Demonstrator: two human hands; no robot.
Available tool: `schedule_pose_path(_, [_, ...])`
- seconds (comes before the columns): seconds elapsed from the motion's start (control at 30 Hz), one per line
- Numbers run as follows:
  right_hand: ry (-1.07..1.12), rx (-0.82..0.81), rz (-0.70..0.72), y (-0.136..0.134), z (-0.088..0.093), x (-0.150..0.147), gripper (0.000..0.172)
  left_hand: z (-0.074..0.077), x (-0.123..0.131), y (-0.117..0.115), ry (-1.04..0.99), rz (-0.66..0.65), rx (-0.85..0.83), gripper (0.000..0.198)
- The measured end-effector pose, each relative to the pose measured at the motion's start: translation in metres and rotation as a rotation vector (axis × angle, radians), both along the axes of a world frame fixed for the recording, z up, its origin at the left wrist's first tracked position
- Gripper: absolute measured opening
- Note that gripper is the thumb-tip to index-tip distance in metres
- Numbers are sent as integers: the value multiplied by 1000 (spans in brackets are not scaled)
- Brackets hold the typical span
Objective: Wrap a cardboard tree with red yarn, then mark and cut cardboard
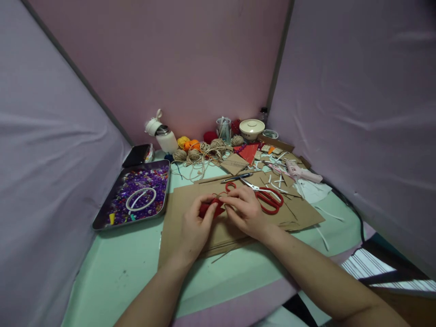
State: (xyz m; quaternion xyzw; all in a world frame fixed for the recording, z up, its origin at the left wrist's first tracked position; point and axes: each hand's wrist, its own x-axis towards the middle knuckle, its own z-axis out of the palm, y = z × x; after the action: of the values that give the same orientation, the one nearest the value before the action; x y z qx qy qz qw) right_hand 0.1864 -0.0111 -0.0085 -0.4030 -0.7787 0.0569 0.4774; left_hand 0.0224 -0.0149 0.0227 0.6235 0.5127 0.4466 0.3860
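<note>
Over a sheet of brown cardboard (180, 204), my left hand (199, 220) grips a small dark red craft piece (219, 208) between thumb and fingers. Its exact kind is partly hidden by the fingers. My right hand (247, 211) is closed in a pinch at the piece's upper right edge, close to a thin cord (217, 195); what lies between these fingertips is too small to make out. Red-handled scissors (272, 200) lie just beyond my right hand, blades pointing away to the left. A pen (238, 177) rests behind both hands.
At left stands a metal tray (168, 181) of purple beads with a white ring (141, 200) on top. Twine and yarn balls (194, 155), a white bottle (166, 140) and a lidded bowl (252, 129) line the back. Paper scraps and a pink glue gun (301, 172) lie right.
</note>
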Motion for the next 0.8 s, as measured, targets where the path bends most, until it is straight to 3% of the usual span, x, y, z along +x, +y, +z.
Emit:
schedule_pose_path(0.33, [-195, 65, 6, -1, -3, 3, 39, -6, 1, 1, -39, 19, -13, 20])
schedule_pose_path(0.47, [-45, 26, 23, -3, 2, 1, 39, -5, 1, 4, -77, 33, -48, 22])
schedule_pose_path(0.63, [365, -251, 23, 0, 7, -1, 34, -3, 0, 5, -169, 43, -128, 26])
schedule_pose_path(0.8, [569, -621, 187, 5, 4, -7, 15, -7, 2, 2, -200, -16, -143, 24])
